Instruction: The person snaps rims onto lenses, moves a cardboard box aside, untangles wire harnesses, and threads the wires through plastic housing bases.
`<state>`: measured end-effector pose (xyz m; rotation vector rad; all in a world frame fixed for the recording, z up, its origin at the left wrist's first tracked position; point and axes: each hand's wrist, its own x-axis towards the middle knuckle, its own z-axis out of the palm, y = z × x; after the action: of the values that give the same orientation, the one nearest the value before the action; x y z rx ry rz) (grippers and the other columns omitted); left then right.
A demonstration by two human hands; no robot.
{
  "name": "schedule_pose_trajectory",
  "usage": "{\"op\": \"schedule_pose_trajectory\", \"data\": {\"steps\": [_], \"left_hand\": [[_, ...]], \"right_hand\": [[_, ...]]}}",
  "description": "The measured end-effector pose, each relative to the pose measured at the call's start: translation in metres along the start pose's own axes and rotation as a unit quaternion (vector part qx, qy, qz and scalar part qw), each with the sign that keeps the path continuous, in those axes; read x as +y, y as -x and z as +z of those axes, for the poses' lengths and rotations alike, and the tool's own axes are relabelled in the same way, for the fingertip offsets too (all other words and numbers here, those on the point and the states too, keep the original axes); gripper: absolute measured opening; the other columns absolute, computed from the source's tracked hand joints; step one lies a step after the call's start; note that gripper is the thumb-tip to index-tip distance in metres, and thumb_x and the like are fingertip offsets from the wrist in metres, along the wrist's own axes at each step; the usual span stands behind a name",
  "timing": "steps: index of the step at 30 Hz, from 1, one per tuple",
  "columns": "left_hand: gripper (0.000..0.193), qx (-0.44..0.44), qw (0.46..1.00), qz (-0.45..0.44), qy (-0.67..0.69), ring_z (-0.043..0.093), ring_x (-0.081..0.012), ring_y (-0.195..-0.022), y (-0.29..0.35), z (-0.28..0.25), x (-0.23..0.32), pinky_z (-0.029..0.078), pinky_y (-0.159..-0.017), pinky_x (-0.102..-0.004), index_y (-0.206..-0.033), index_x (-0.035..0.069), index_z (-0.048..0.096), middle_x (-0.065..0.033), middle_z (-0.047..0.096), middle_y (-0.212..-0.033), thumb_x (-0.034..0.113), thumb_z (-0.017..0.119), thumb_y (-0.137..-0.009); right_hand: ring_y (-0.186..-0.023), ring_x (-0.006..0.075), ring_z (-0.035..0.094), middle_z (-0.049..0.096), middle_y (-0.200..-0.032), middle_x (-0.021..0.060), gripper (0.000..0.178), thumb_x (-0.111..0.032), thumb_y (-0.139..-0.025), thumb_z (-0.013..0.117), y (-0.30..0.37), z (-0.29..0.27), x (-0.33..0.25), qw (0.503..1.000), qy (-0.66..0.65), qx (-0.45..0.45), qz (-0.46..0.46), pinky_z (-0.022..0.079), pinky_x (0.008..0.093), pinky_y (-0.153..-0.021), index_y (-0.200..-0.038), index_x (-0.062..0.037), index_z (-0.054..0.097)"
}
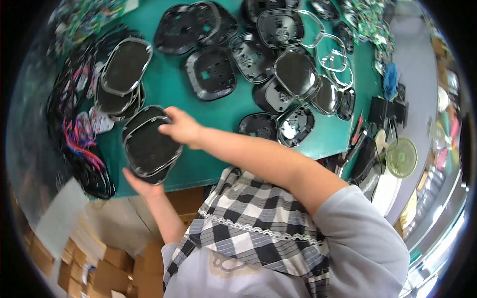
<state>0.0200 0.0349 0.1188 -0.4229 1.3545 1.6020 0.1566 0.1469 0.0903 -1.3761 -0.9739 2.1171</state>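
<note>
Both my hands are on a small stack of black rounded covers (151, 146) with shiny rims, at the left side of the green table. My right hand (183, 128) grips the stack's upper right edge, thumb on top. At the lower edge, my left hand (144, 185) holds it from beneath, its fingers partly hidden by the covers. Just beyond lie more black rimmed covers (126, 67), overlapping one another. Black rounded housings (210, 73) with moulded insides sit farther to the right.
Black cables with coloured wires (82, 144) heap along the left edge. Green circuit boards (89, 20) lie at the far left corner. Clear rings (332, 52) and housings crowd the right half. A red-handled tool (357, 130) and a green fan (401, 157) are at the right; cardboard boxes (112, 275) stand below left.
</note>
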Motion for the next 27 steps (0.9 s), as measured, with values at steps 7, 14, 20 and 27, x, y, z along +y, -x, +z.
{"op": "schedule_pose_trajectory", "data": {"steps": [7,14,20,27], "left_hand": [[0.051,0.112,0.794,0.43,-0.414,0.045,-0.031,-0.119,-0.023,0.007,0.026,0.035,-0.101,-0.0424,-0.133,0.0,0.039,-0.0178,0.041,-0.135,0.033,0.048,-0.094],[0.029,-0.23,0.398,0.63,-0.626,0.047,-0.0301,-0.118,-0.004,0.182,0.013,0.033,-0.099,-0.0428,-0.11,0.006,0.06,-0.0108,0.053,-0.124,0.023,0.058,-0.086],[0.037,-0.179,0.155,0.653,-0.719,0.042,-0.0214,-0.124,-0.039,0.292,-0.054,0.03,-0.102,-0.0443,-0.117,0.014,0.055,-0.0035,0.054,-0.124,0.032,0.057,-0.086],[0.039,-0.19,0.177,0.6,-0.757,0.059,-0.0267,-0.091,-0.037,0.325,-0.075,0.046,-0.08,-0.0423,-0.116,0.012,0.051,-0.0073,0.059,-0.099,0.029,0.059,-0.082]], "right_hand": [[-0.1,0.0375,0.058,0.06,-0.104,0.0227,0.044,-0.012,-0.074,0.069,-0.022,0.047,-0.019,0.989,0.096,0.094,-0.067,0.046,0.0412,-0.087,-0.11,0.0,0.047],[-0.122,0.0384,0.042,0.041,-0.133,0.0253,0.068,-0.021,-0.08,0.065,0.032,-0.006,-0.041,0.977,0.18,0.0,-0.111,0.037,0.0415,-0.101,-0.135,0.0009,0.032],[-0.088,0.0243,0.065,0.066,-0.097,0.0103,0.019,-0.015,-0.083,0.062,0.138,-0.15,-0.108,0.943,0.194,-0.032,-0.27,0.051,0.0328,-0.078,-0.099,-0.0043,0.065],[-0.082,0.0238,0.065,0.067,-0.09,0.0118,0.022,-0.012,-0.08,0.064,0.183,-0.432,-0.085,0.738,0.238,0.596,-0.207,0.051,0.0329,-0.075,-0.1,-0.0033,0.063]]}}
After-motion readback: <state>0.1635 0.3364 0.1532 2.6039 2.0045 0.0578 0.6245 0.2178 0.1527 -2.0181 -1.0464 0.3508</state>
